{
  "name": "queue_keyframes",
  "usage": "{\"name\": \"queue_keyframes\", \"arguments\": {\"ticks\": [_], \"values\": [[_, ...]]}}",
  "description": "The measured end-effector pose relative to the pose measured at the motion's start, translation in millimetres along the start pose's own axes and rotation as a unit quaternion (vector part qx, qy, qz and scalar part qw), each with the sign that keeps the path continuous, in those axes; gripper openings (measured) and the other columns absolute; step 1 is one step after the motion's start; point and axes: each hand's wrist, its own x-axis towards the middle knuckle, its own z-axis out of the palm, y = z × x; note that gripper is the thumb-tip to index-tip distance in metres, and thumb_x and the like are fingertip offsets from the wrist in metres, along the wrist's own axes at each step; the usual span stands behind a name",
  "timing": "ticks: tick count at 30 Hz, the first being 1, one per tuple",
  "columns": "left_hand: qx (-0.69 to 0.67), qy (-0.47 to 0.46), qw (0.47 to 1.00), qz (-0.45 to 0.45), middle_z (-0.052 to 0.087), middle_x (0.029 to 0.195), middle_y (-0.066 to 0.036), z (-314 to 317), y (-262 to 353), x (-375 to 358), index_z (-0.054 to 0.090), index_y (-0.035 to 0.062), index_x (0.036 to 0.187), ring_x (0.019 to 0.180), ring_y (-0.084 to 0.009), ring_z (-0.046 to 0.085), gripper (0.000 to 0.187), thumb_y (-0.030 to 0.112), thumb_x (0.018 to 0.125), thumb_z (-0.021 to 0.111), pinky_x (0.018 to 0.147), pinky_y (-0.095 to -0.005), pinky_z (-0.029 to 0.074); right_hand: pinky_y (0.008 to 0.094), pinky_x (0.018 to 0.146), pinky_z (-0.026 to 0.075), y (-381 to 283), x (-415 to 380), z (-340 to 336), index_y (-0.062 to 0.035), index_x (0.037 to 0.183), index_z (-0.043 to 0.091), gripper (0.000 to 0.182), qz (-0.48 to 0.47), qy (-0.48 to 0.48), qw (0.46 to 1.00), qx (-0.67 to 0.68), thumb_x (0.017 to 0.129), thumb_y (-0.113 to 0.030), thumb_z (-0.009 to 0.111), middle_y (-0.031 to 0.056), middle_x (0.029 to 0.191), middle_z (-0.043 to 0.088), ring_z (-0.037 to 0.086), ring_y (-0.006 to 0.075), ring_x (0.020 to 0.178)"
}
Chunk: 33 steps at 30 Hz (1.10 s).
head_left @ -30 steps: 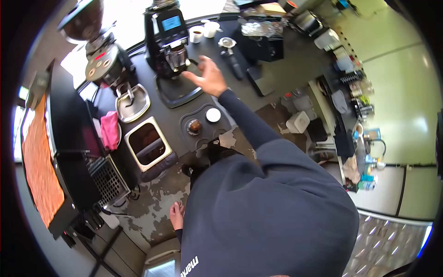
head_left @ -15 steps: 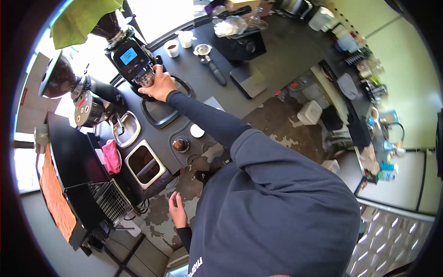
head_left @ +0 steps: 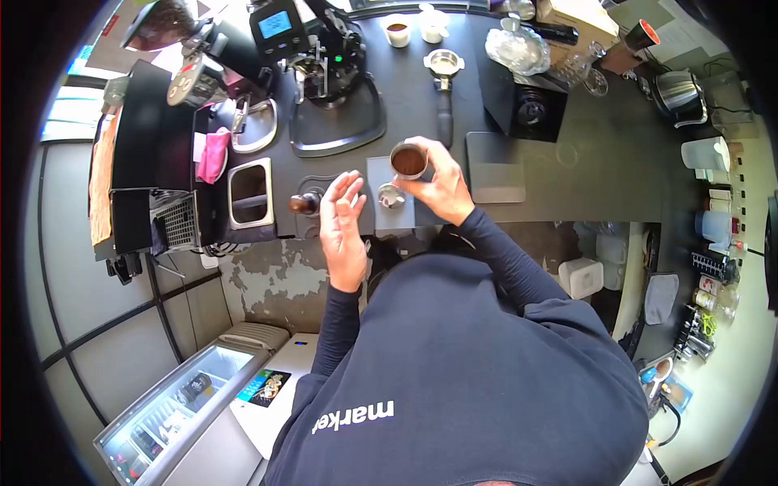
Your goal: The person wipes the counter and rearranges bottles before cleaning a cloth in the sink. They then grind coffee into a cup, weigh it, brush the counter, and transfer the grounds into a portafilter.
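In the head view my right hand (head_left: 442, 185) is wrapped round a dosing cup (head_left: 408, 161) with brown coffee grounds in it, held above the counter's front part. My left hand (head_left: 344, 227) is beside it to the left, fingers stretched and apart, holding nothing. Below the dosing cup a round shiny metal piece (head_left: 391, 196) lies on a grey mat (head_left: 381, 172). A tamper with a wooden handle (head_left: 305, 203) stands left of my left hand. Farther back lies a portafilter (head_left: 444, 87), its basket facing up.
A coffee grinder (head_left: 275, 28) with a black tray (head_left: 339, 149) stands at the back left. A metal-rimmed bin (head_left: 270, 212) is set near the front edge. A flat dark scale (head_left: 496, 182) lies to the right, and two white cups (head_left: 398, 36) (head_left: 433, 31) stand at the back.
My right hand has come back from the grinder to the counter's front with the dosing cup of grounds. My left hand has risen from beside my body towards it. The view has turned.
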Motion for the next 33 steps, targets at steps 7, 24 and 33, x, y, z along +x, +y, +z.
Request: {"name": "queue_keyframes", "arguments": {"ticks": [7,24,33], "values": [[0.053,-0.060,0.996,-0.031,0.056,0.142,-0.014,61.8,-33.8,1.8,0.049,0.0002,0.142,0.135,-0.0244,0.053,0.045,0.031,0.110,0.049,0.110,-0.0364,0.044,0.0350,0.098,0.052,16.0,-34.6,-70.2,-0.0016,0.128,0.061,0.068,0.049,0.011,0.997,-0.051,0.071,-0.019,0.093,0.0117,0.122,0.067,0.065,0.0220,0.114],[0.571,-0.319,0.724,0.219,0.054,0.137,-0.018,113.5,-115.4,-18.8,0.047,0.0169,0.151,0.123,-0.0326,0.053,0.068,0.027,0.089,0.074,0.101,-0.0415,0.049,0.0366,0.098,0.052,52.2,-99.6,-232.9,-0.0024,0.129,0.059,0.064,0.127,0.141,0.964,-0.187,0.077,-0.021,0.090,0.0131,0.123,0.064,0.066,0.0266,0.113],[0.588,-0.299,0.721,0.212,0.049,0.145,-0.014,111.9,-119.5,-26.7,0.045,0.0206,0.153,0.129,-0.0305,0.048,0.068,0.025,0.090,0.072,0.104,-0.0409,0.043,0.0360,0.099,0.052,41.2,-83.2,-221.2,-0.0014,0.132,0.058,0.066,0.107,0.112,0.977,-0.148,0.078,-0.022,0.090,0.0125,0.124,0.064,0.066,0.0249,0.114]]}}
